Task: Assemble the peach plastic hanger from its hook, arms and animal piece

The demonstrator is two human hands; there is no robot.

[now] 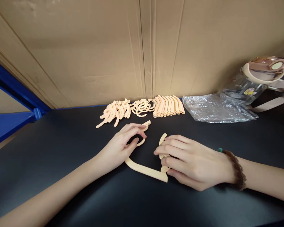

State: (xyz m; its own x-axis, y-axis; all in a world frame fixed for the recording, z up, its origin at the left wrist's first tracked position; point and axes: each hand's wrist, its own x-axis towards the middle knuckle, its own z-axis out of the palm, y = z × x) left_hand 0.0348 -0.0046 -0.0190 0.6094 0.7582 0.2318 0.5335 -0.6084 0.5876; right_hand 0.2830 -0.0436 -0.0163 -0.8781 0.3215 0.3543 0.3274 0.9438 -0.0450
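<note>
My left hand [123, 146] rests on the black table [61, 164], fingers curled round a small peach ring clip [142, 134]. My right hand [191, 162] pinches another curved peach piece [162, 140] between thumb and fingers. A longer peach strap [145, 169] lies on the table between both hands, one end under my left palm, the other by my right fingers. A brown bead bracelet [238, 170] circles my right wrist.
At the back of the table lie heaps of peach hooks [115, 113], rings [142, 107] and a row of straps [168, 105]. A crumpled clear plastic bag [215, 108] and a water bottle [255, 80] lie right. Cardboard wall [142, 47] behind; blue frame [16, 101] left.
</note>
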